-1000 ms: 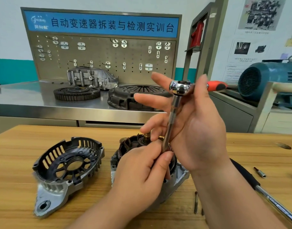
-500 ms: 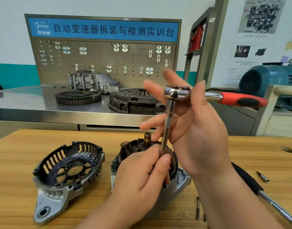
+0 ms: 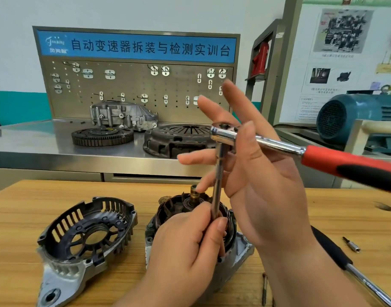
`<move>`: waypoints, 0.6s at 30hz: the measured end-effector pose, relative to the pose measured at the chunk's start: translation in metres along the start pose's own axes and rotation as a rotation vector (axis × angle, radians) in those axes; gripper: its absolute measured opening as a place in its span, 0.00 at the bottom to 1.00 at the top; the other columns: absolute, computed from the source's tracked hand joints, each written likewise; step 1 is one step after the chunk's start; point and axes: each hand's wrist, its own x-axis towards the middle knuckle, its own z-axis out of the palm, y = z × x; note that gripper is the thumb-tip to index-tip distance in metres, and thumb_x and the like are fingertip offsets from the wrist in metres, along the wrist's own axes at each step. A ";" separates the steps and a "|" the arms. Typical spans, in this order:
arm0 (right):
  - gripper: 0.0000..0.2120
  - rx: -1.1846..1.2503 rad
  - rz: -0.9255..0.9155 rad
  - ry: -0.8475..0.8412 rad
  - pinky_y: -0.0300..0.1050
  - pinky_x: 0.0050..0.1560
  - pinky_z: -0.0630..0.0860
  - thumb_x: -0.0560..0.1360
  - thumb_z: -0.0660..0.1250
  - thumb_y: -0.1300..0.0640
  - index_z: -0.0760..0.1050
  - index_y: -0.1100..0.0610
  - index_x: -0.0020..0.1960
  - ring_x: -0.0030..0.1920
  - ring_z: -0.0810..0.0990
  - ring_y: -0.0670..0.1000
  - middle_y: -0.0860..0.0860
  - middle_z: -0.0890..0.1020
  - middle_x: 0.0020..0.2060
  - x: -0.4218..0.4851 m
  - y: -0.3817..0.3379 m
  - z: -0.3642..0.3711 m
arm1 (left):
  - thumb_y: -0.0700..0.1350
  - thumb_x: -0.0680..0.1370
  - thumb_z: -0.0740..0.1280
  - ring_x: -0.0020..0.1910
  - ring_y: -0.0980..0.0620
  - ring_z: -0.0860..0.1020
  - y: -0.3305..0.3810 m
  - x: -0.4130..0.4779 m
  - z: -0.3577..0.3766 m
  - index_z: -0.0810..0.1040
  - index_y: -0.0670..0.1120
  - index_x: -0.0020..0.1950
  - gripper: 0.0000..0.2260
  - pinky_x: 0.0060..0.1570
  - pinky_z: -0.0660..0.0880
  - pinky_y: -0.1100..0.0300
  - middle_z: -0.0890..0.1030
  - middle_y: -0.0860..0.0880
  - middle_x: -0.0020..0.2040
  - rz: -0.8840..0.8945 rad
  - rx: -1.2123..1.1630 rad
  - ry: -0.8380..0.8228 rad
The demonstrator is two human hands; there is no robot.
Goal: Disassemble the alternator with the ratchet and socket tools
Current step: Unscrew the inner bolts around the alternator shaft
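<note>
Wooden bench [image 3: 24,218] carries the alternator [image 3: 239,251], where the left hand [image 3: 185,244] pinches the extension bar [image 3: 217,185] upright to steady it while the right hand [image 3: 263,185], fingers spread, thumbs the ratchet [image 3: 225,134].

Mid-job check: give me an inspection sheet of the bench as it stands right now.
Surface: wooden table, a dark knot at its right.
Job's things: alternator body at centre; removed end cover to its left; ratchet on a vertical extension bar.
Clutter: loose bolt, small bit, long tool handle.
Hands: left hand pinches the extension; right hand steadies the ratchet head, fingers spread.
Cables: nothing seen.
Surroundings: steel bench with clutch plate, flywheel, pegboard, blue motor.
</note>
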 end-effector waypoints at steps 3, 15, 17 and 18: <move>0.26 0.138 0.140 -0.032 0.41 0.30 0.79 0.73 0.55 0.39 0.68 0.47 0.68 0.38 0.85 0.54 0.48 0.81 0.60 0.001 0.003 0.000 | 0.56 0.79 0.53 0.33 0.55 0.79 0.000 0.000 -0.001 0.76 0.48 0.43 0.18 0.33 0.74 0.52 0.80 0.54 0.33 0.012 -0.028 -0.009; 0.32 -0.417 0.163 -0.094 0.41 0.36 0.76 0.68 0.62 0.29 0.74 0.48 0.64 0.35 0.82 0.47 0.57 0.82 0.56 0.014 0.008 -0.013 | 0.55 0.78 0.55 0.32 0.57 0.79 0.000 0.000 0.001 0.77 0.48 0.42 0.15 0.32 0.75 0.53 0.80 0.56 0.33 0.018 0.001 0.004; 0.27 -0.392 0.248 -0.125 0.38 0.34 0.75 0.73 0.58 0.33 0.71 0.48 0.65 0.33 0.81 0.45 0.58 0.80 0.58 0.013 0.009 -0.016 | 0.56 0.78 0.55 0.31 0.57 0.78 0.000 0.000 0.002 0.76 0.49 0.42 0.16 0.31 0.75 0.53 0.80 0.56 0.32 0.022 0.025 0.009; 0.20 -0.283 0.113 -0.099 0.39 0.33 0.76 0.76 0.60 0.40 0.70 0.45 0.65 0.37 0.83 0.46 0.55 0.80 0.60 0.012 0.010 -0.014 | 0.56 0.78 0.54 0.31 0.57 0.78 -0.001 0.000 0.002 0.76 0.50 0.42 0.16 0.32 0.75 0.53 0.80 0.56 0.32 0.024 0.032 0.012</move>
